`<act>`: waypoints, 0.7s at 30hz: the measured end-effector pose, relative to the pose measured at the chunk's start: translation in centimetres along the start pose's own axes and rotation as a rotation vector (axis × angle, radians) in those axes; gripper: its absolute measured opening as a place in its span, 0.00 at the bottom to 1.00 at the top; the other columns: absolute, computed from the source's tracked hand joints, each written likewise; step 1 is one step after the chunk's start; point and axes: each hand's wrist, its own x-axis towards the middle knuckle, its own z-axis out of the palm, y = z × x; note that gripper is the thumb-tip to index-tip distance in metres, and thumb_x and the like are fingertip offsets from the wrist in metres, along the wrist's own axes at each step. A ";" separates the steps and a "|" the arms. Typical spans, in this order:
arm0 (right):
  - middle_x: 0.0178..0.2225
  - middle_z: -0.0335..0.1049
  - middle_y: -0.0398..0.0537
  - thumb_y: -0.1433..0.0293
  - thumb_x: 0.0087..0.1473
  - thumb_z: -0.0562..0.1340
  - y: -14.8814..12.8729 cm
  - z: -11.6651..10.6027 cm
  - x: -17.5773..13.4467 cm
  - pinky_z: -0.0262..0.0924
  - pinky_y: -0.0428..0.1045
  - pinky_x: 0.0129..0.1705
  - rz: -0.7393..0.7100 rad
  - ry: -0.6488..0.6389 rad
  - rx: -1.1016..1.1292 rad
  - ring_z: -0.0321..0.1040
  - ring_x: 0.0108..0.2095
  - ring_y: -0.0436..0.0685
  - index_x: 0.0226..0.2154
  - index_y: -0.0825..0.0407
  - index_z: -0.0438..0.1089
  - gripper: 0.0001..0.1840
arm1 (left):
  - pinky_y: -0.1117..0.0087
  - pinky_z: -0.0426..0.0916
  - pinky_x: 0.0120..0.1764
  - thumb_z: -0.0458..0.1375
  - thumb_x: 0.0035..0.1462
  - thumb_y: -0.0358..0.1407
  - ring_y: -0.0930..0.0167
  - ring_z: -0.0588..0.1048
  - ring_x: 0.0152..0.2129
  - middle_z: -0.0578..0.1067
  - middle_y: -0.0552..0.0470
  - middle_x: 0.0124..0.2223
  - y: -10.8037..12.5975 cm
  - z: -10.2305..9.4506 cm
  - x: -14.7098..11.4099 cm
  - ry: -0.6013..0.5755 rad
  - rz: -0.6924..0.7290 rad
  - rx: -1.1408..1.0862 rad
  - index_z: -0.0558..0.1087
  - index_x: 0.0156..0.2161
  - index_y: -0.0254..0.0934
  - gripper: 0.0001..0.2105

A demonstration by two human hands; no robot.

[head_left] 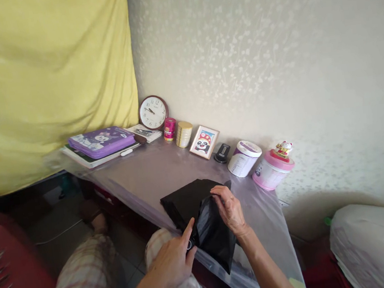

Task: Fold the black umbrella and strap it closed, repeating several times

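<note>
A black bag (212, 227) of thin, slightly shiny material is spread over the table's front edge, its mouth partly parted. My right hand (230, 208) pinches its upper rim between thumb and fingertips. At the near side of the bag, my left hand (175, 257) grips a small black object (190, 244) with a pale ring on it, between thumb and fingers. The index finger lies against the edge of the bag. Most of the small object is hidden by the hand and the bag, so its kind is unclear.
A plastic-covered table (140, 180) carries a purple case (103, 142), a clock (154, 112), a pink can (169, 129), a yellow container (184, 134), a framed panda picture (204, 141), a black stand (222, 153), a white tub (244, 159) and a pink-lidded tub (273, 170).
</note>
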 end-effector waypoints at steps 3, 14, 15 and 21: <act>0.41 0.68 0.50 0.70 0.61 0.49 0.1 1.7 1.1 0.64 0.49 0.46 -0.003 -0.021 -0.043 0.67 0.43 0.53 0.40 0.49 0.66 0.11 | 0.67 0.61 0.34 0.43 0.61 0.40 0.64 0.75 0.33 0.76 0.48 0.37 -0.2 0.6 0.1 -0.022 -0.006 -0.018 0.43 0.64 0.40 0.28; 0.41 0.68 0.49 0.71 0.61 0.49 0.6 5.5 1.9 0.65 0.46 0.42 -0.055 -0.215 -0.210 0.68 0.40 0.52 0.39 0.49 0.68 0.13 | 0.69 0.61 0.31 0.43 0.60 0.39 0.66 0.75 0.32 0.76 0.47 0.35 0.2 0.3 -0.4 0.011 -0.029 -0.043 0.42 0.64 0.37 0.28; 0.41 0.68 0.49 0.71 0.61 0.49 0.6 5.6 1.9 0.65 0.46 0.41 -0.063 -0.223 -0.223 0.69 0.40 0.52 0.39 0.49 0.68 0.13 | 0.70 0.60 0.31 0.43 0.61 0.38 0.67 0.75 0.31 0.76 0.48 0.34 0.3 0.3 -0.4 0.020 -0.043 -0.063 0.37 0.65 0.37 0.30; 0.40 0.68 0.48 0.72 0.61 0.50 0.2 5.4 2.3 0.64 0.45 0.38 -0.081 -0.276 -0.276 0.69 0.37 0.52 0.37 0.49 0.68 0.12 | 0.69 0.60 0.32 0.41 0.61 0.35 0.67 0.74 0.29 0.75 0.49 0.36 0.6 0.3 -0.6 0.013 0.048 0.052 0.36 0.64 0.48 0.28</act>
